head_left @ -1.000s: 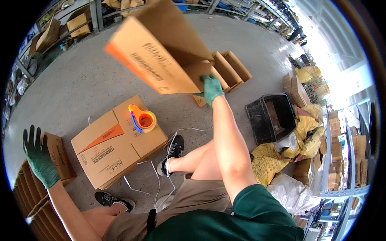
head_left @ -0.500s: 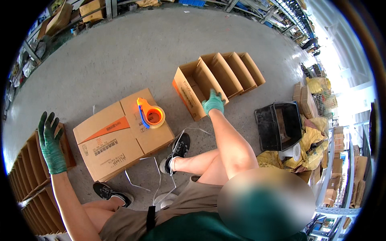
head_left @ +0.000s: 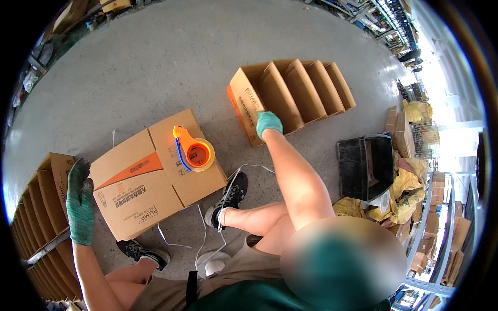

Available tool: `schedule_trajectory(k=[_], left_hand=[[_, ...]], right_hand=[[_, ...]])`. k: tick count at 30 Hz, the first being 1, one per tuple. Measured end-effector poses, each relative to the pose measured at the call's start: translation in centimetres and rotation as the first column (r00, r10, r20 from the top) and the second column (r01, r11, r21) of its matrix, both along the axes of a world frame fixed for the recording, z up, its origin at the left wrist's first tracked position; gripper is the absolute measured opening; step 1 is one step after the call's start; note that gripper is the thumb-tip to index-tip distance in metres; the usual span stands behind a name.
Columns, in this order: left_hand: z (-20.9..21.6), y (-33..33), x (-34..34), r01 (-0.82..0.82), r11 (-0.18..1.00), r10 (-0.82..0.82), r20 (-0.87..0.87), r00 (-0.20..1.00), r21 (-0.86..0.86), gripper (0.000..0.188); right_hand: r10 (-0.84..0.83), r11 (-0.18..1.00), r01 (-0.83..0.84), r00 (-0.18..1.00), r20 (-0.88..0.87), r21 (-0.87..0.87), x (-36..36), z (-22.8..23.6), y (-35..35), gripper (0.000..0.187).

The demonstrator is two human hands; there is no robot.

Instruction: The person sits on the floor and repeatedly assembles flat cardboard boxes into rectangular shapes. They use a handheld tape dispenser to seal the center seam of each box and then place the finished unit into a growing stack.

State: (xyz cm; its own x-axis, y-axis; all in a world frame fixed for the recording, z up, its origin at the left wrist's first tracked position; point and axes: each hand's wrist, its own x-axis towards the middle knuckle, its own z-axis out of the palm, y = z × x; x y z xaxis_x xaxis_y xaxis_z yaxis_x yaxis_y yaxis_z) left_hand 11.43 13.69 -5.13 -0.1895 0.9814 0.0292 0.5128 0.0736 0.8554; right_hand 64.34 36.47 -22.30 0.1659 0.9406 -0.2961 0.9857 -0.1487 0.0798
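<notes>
My right hand (head_left: 269, 125), in a green glove, is closed over the near wall of the front cardboard box (head_left: 245, 96) in a row of several open boxes nested into one another. Its fingertips are hidden inside the box. My left hand (head_left: 80, 207), gloved alike, is open, fingers upward and thumb a little apart. It hovers between a long row of nested cardboard boxes (head_left: 44, 194) at the left and the left edge of a closed, flat-topped carton (head_left: 137, 194). An orange tape dispenser (head_left: 194, 150) with a blue handle lies on that carton.
White strapping (head_left: 203, 233) trails over the floor around my shoes (head_left: 236, 194). A black plastic crate (head_left: 347, 168) stands to the right, with yellow sacks (head_left: 404, 189) beside it. Metal shelving (head_left: 423, 228) lines the right side.
My right hand has moved from inside the front box to its near wall; the nested boxes have shifted slightly away and right. My left hand has come lower, toward the carton's left edge.
</notes>
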Motion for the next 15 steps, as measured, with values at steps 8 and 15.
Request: schedule_trajectory(k=[8, 15], left_hand=[[-1.5, 0.4, 0.3, -0.030, 0.985, 0.054, 0.141, 0.989, -0.171, 0.047], [-3.7, -2.0, -2.2, 0.003, 0.941, -0.119, -0.323, 0.939, -0.339, 0.044]], right_hand=[[-0.417, 0.896, 0.439, 0.884, -0.209, 0.070, 12.0, -3.0, 5.4, 0.043], [-0.139, 0.985, 0.159, 0.963, 0.232, -0.067, 6.4, 2.1, 5.0, 0.051]])
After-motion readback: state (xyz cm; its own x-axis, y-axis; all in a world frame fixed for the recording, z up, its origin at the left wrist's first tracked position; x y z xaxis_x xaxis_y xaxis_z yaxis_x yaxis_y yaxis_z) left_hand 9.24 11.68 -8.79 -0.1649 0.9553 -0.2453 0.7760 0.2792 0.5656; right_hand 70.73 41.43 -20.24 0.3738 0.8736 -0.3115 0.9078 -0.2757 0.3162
